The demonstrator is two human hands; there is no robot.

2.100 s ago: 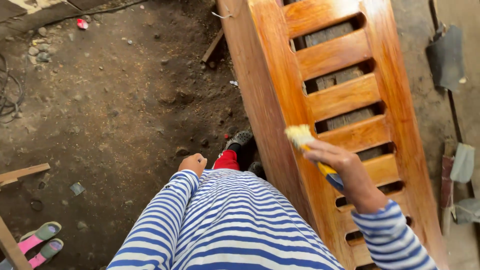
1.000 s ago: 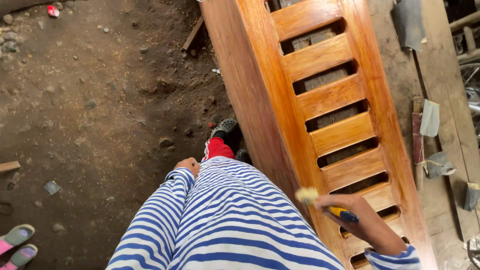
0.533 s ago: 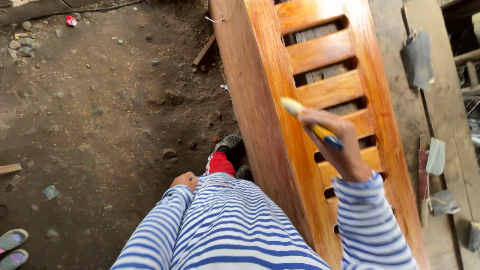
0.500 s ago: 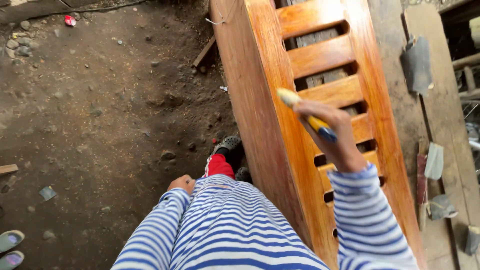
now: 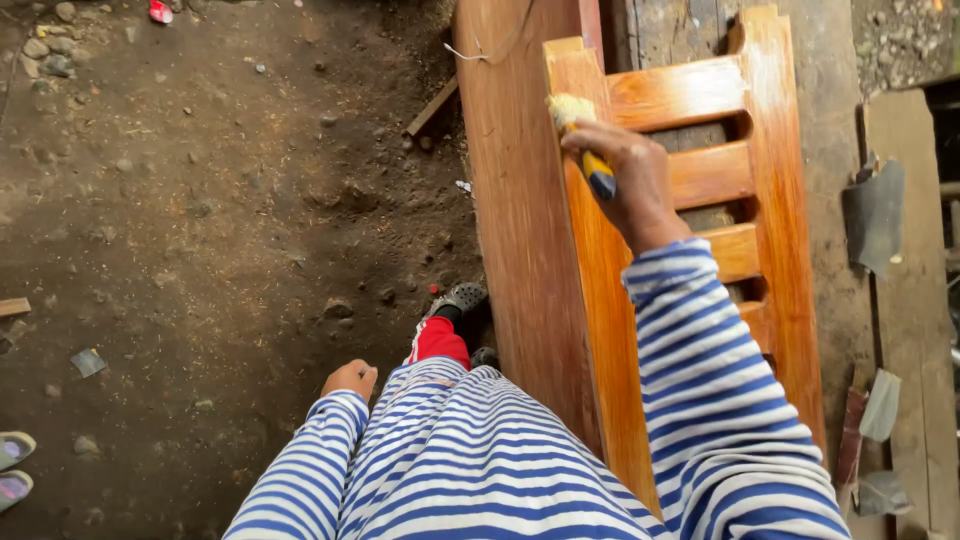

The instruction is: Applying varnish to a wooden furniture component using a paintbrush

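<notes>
A glossy orange-brown wooden frame with cross slats (image 5: 700,170) stands on edge in front of me. My right hand (image 5: 625,180) grips a paintbrush (image 5: 580,130) with a yellow and blue handle. Its pale bristles press on the near rail close to the frame's far end. My arm in a blue-and-white striped sleeve stretches along that rail. My left hand (image 5: 350,378) hangs at my side above the dirt, loosely curled and holding nothing. A dark shoe (image 5: 457,299) and a red trouser leg show below my shirt.
The dirt floor (image 5: 200,220) carries stones, a wood scrap (image 5: 432,106) and a red bit (image 5: 160,11). Pink sandals (image 5: 12,468) lie at the left edge. Grey planks (image 5: 910,320) with curled scraps (image 5: 873,212) run along the right.
My right hand has slid the brush along the near rail from close to my body out to the frame's far end. My left hand stayed hanging at my side.
</notes>
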